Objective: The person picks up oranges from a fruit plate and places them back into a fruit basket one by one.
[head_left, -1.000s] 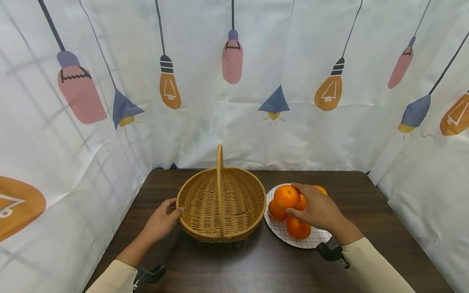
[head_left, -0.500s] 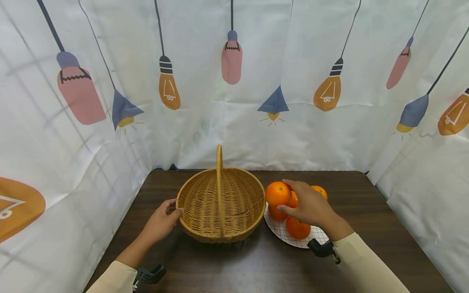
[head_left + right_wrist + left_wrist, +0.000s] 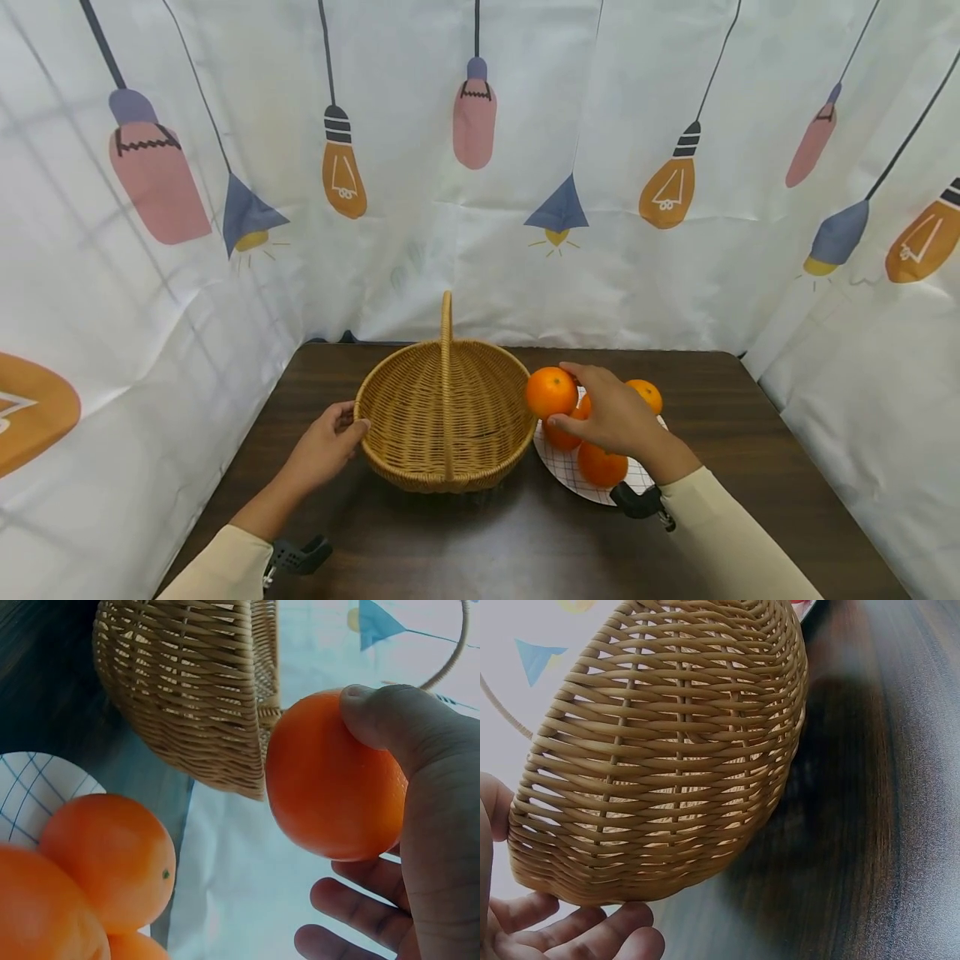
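Note:
A wicker basket [image 3: 405, 417] with a tall arched handle stands in the middle of the table. My left hand [image 3: 322, 450] grips its left rim, thumb on the inner side and fingers outside, as the left wrist view shows on the weave [image 3: 667, 750]. Between thumb and fingers my right hand [image 3: 618, 417] holds an orange [image 3: 551, 392] at the basket's right rim, above the plate. In the right wrist view the held orange [image 3: 330, 780] is clear of the other fruit. Several more oranges [image 3: 602, 465] sit on a white plate [image 3: 567, 475] with a dark grid pattern.
The dark wooden table [image 3: 480, 550] reaches back to a white curtain [image 3: 480, 250] printed with lamps and bulbs. One orange [image 3: 645, 395] lies at the plate's far right, partly behind my right hand. A dark strap device [image 3: 637, 502] sits on the right wrist.
My right hand has lifted the orange off the pile and carried it left toward the basket's rim. The left hand keeps its hold on the basket.

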{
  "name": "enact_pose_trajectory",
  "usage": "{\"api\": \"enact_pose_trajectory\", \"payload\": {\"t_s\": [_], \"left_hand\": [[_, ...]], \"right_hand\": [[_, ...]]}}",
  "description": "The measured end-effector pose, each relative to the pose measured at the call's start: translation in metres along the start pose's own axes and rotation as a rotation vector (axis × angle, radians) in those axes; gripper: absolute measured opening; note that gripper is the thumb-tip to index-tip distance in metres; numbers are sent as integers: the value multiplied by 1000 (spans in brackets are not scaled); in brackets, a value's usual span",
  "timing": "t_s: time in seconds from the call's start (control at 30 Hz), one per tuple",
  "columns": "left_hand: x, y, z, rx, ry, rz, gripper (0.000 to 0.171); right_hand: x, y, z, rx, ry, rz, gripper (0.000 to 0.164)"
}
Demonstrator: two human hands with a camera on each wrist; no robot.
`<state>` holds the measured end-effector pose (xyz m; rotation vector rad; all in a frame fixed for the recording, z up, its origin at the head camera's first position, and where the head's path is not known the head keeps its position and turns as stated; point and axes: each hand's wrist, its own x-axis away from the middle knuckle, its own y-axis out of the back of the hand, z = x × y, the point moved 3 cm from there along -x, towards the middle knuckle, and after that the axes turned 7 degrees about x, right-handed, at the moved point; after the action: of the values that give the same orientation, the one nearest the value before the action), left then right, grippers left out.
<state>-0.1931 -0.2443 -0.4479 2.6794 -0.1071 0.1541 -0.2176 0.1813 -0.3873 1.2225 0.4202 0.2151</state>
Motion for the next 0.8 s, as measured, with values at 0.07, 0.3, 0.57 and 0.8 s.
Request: {"api": "enact_pose_trajectory", "payload": {"t_s": [0.07,0.3,0.57,0.8], "left_hand": [[1,0,2,2,4,-2,67],[2,-3,6,24,6,-11,66],[5,-2,1,32,0,-19,64],[6,-1,-1,29,-1,-25,67]], "right_hand": [[-1,-2,2,-6,-7,5,86],[-4,-9,7,3,9,2,87],[-12,-13,13,-7,45,-9,88],[-18,-17,21,-6,47,14,88]]}}
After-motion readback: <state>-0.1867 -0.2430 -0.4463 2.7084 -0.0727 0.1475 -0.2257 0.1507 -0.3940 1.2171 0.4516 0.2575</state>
